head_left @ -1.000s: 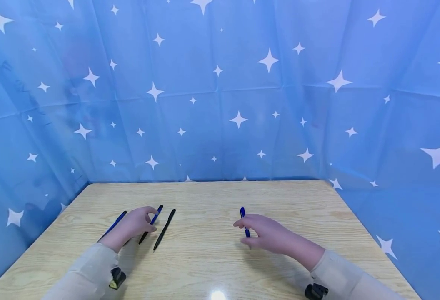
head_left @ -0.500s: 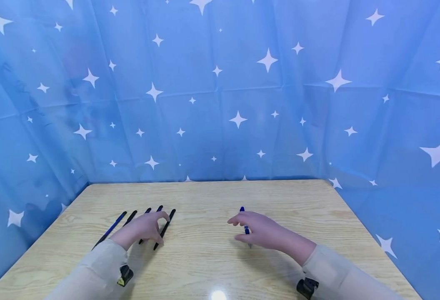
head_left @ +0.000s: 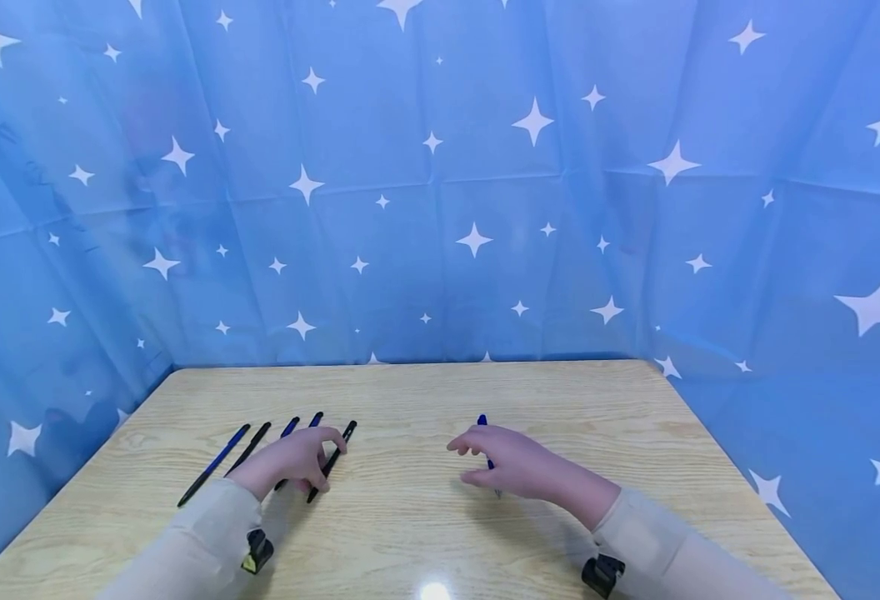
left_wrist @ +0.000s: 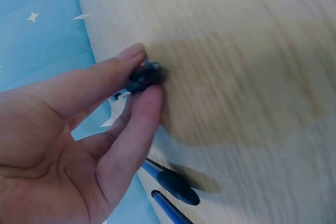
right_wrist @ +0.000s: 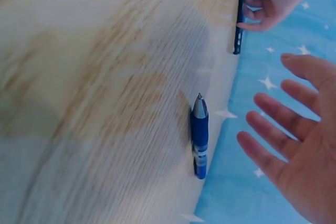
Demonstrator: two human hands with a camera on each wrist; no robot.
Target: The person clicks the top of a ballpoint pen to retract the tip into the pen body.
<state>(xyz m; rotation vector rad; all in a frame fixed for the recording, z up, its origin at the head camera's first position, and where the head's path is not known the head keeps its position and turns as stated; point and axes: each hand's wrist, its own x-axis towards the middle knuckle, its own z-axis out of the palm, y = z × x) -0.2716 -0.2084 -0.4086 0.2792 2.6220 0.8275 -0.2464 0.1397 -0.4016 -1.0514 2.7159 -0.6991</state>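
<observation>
My left hand [head_left: 301, 458] pinches a black pen [head_left: 332, 463], the rightmost in a slanted row at the left of the table. Thumb and fingers close round its shaft in the left wrist view, where the pen [left_wrist: 146, 76] appears end-on and blurred. Over on the right, my right hand [head_left: 518, 462] hovers above a blue pen [head_left: 482, 420], partly covering it in the head view. The right wrist view has this blue pen [right_wrist: 199, 129] lying on the wood, silver tip bared, with the right hand's fingers [right_wrist: 286, 116] spread apart from it.
Left of the gripped pen lie a blue-and-black pen [head_left: 215, 463], a black pen [head_left: 251, 446] and two more blue ones [head_left: 316, 420], partly behind the left hand. A starry blue curtain [head_left: 440, 208] hangs beyond the wooden table [head_left: 410, 533].
My left hand has moved right from a blue pen to the black pen and now grips it, its top shifted slightly right. My right hand has drifted left over the blue pen.
</observation>
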